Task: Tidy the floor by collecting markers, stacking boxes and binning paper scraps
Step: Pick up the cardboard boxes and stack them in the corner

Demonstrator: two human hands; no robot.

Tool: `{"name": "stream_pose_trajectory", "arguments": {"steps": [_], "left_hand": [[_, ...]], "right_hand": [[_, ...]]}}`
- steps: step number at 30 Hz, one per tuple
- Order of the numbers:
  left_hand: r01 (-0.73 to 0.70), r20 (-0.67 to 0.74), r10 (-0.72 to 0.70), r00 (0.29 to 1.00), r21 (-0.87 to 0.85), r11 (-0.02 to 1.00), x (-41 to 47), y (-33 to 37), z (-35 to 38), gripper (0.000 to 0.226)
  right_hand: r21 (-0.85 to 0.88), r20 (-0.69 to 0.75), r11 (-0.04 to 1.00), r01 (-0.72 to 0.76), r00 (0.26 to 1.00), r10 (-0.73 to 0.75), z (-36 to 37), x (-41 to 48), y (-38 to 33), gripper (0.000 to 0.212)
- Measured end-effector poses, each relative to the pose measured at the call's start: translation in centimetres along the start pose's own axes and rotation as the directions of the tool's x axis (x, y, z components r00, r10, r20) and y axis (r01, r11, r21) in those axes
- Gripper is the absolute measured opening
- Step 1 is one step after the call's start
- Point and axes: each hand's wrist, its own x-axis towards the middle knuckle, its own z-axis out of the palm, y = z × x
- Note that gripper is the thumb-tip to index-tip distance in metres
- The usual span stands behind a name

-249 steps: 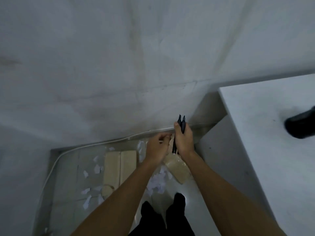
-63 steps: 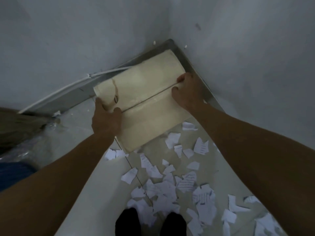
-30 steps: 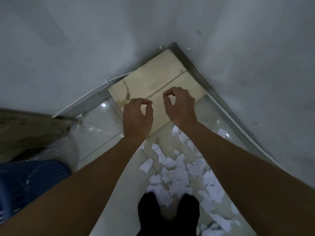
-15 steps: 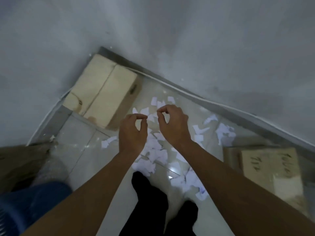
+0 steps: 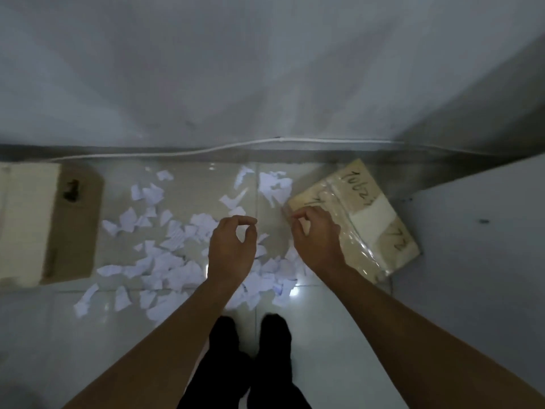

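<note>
1. So both hands hang empty: left hand [image 5: 231, 252] with thumb and forefinger nearly pinched, right hand [image 5: 317, 240] loosely curled over the taped box [image 5: 354, 219].
2. Risk, I'd guess: the slick tape slips when lifted, or scraps get kicked around.
3. Paper scraps [image 5: 177, 249] lie just left of that box; a second box [image 5: 44, 222] sits far left.
4. Handwriting on the taped box is unreadable.

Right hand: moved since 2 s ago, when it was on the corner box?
Yes. The right hand has left the corner box and now hovers at the taped box further right along the wall cable.
</note>
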Motion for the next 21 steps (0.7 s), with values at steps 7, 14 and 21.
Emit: {"name": "stream_pose_trajectory", "arguments": {"steps": [7,14,21], "left_hand": [[0.127,0.104,-0.122,0.987,-0.051,0.991,-1.3,1.1,10.6,0.021],[0.184,0.160,-0.189,0.969,0.045,0.982,-1.3,0.2,18.5,0.060],[0.513,0.235,-0.464,0.854,-0.235,0.826,-1.0,-1.1,23.4,0.066]], "right_hand": [[-0.057,-0.058,0.987,-0.152,0.987,0.149,-4.7,-1.2,11.4,0.007],[-0.090,-0.077,0.976,-0.197,0.979,0.190,-5.3,2.0,17.9,0.030],[-0.276,-0.039,0.945,-0.175,0.985,0.170,-4.6,6.3,22.1,0.052]]}}
